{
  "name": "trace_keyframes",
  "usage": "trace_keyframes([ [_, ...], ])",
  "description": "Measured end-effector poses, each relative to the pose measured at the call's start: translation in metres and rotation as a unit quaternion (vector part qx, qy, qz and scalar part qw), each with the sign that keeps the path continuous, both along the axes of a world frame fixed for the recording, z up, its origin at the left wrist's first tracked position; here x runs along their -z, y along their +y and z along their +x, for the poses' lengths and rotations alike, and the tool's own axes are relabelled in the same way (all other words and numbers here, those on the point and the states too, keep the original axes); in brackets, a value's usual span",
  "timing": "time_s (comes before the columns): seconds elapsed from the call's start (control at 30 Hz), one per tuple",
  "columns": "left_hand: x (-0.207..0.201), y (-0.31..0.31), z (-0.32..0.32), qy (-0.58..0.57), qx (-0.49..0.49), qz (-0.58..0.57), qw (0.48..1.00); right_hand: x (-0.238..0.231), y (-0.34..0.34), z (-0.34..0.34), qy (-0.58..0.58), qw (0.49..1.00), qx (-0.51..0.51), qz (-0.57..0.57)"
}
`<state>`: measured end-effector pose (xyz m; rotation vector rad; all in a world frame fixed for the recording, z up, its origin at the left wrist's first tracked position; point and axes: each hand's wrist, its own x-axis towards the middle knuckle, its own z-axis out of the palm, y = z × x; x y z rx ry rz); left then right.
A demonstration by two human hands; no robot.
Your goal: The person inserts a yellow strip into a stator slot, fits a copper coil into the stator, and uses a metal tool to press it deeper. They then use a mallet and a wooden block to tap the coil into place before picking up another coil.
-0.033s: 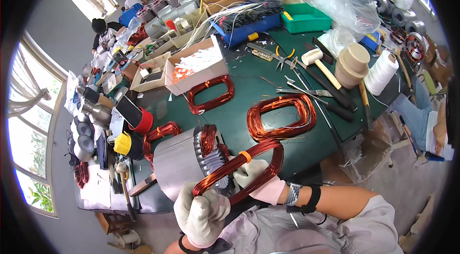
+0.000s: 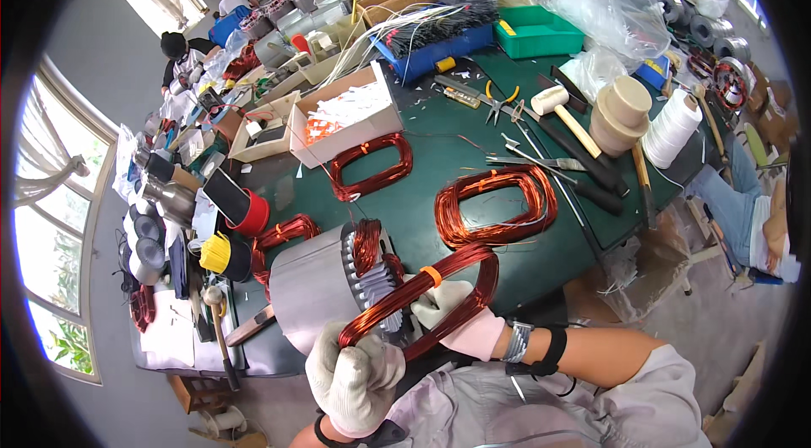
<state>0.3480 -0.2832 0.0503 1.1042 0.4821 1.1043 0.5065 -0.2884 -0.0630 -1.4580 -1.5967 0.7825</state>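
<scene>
My left hand (image 2: 355,380), in a white knit glove, is closed around the near left end of a copper wire coil (image 2: 397,306). An orange tie binds the coil's upper side. My right hand (image 2: 460,319), also gloved, curls around the coil's lower side with its fingers inside the loop; the wire hides part of it. Just behind the coil, a grey cylindrical stator core (image 2: 308,292) lies on its side, its slotted end facing right. One copper winding (image 2: 367,247) sits at its upper slots. Slot details behind my hands are hidden.
Beyond the stator lie two oval copper coils (image 2: 448,215) on the green table (image 2: 414,254). Pliers (image 2: 498,106), a mallet (image 2: 570,114) and a white thread cone (image 2: 673,128) lie right. A box of white strips (image 2: 297,139) stands behind. A hammer (image 2: 218,325) rests left.
</scene>
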Motion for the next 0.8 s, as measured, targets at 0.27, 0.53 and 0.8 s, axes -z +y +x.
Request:
trace_keyframes([
  [0.27,0.002,0.004,-0.011,-0.003,0.004,0.006,1.000,-0.012,-0.023,0.017,0.067,0.992,-0.041,-0.094],
  [0.53,0.000,0.003,-0.014,0.034,-0.026,0.031,0.999,-0.003,-0.010,0.059,-0.216,0.970,-0.069,-0.085],
  [0.8,-0.002,0.000,-0.007,0.018,-0.029,0.020,0.999,0.029,0.008,0.016,0.302,0.951,0.045,0.038],
])
